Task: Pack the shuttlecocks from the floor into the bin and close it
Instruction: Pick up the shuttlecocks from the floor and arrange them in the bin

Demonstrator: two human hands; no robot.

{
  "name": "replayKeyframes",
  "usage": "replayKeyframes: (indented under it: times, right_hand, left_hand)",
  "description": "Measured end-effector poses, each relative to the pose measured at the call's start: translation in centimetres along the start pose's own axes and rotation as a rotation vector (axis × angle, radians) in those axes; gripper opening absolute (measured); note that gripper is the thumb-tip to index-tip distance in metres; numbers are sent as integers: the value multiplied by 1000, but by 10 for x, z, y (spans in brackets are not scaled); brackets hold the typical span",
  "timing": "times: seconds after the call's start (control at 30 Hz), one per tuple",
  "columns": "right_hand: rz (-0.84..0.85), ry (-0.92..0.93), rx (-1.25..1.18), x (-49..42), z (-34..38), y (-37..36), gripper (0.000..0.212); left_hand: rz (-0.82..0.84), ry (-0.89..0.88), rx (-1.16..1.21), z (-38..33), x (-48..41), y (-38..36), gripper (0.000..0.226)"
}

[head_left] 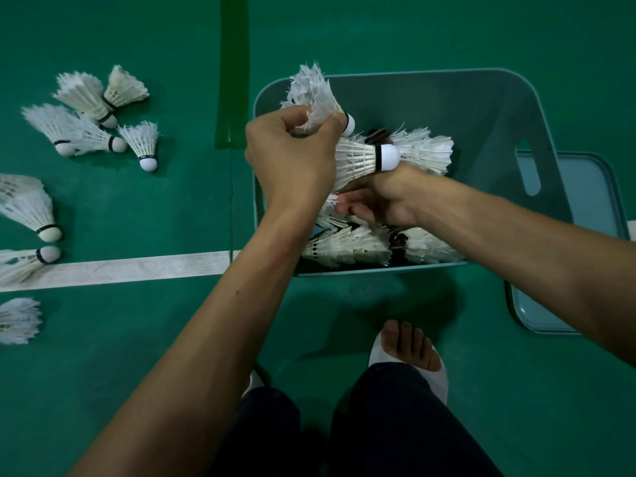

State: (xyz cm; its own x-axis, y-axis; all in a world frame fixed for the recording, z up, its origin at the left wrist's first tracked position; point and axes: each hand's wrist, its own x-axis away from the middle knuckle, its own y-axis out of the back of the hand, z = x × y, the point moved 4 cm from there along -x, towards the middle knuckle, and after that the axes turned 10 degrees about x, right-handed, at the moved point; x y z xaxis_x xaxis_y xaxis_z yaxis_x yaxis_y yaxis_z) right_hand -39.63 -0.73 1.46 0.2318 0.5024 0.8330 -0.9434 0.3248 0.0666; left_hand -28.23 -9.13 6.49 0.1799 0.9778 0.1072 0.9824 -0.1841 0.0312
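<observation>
Mid-pack, over the bin (406,77). Your left hand (292,160) is closed around the feather skirt of a ragged shuttlecock (315,94), cork pointing right, held above the bin's left rim. Your right hand (375,201) reaches across inside the bin, fingers curled; a second shuttlecock (361,160) rests against its wrist and the left hand's knuckles. Whether the right hand actually grips it, or something beneath, can't be told from here, as the palm faces down and away.

Step in hand, by my reading: dropping or settling the current load among the shuttlecocks already in the bin (347,247), which lie along the near wall and behind the hands.

Next move calls for: release both, then clear your arms out and swing left. Feathers are frail, so lay them, don't press.

Still on the floor (172,339), all to your left:
- a cluster of about five (86,122), upper left, well apart from the bin
- more at the left edge (27,208), two lying by the white court line (137,270), one lower down (17,320)

The lid (564,270) lies on the floor to the right, partly under the bin's far corner. Closing is a long way off.

In the way: your crossed forearms crowd the opening. Your foot in a white slipper (409,352) sits just near the bin's front wall; mind it when you shift toward the pile.
</observation>
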Motion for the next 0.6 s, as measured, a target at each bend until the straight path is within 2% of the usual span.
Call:
replayKeyframes:
  times: [0.13,0.27,0.3,0.37,0.5,0.6]
  right_hand:
    - [47,31,216,25,15,44,19]
    - [26,140,234,46,43,76,52]
    - [73,165,253,49,46,73,56]
    - [214,210,284,53,46,57,47]
    - [377,194,191,43,34,38,36]
    - [479,205,122,40,26,35,41]
  left_hand:
    - [21,27,-19,0,-3,1,48]
    - [87,119,-36,12,-4,-7,57]
    - [95,150,-9,15,-3,-9,61]
    - [98,214,52,20,-2,-12,65]
    - [86,284,104,20,-1,-12,44]
    - [72,252,105,16,0,-10,56]
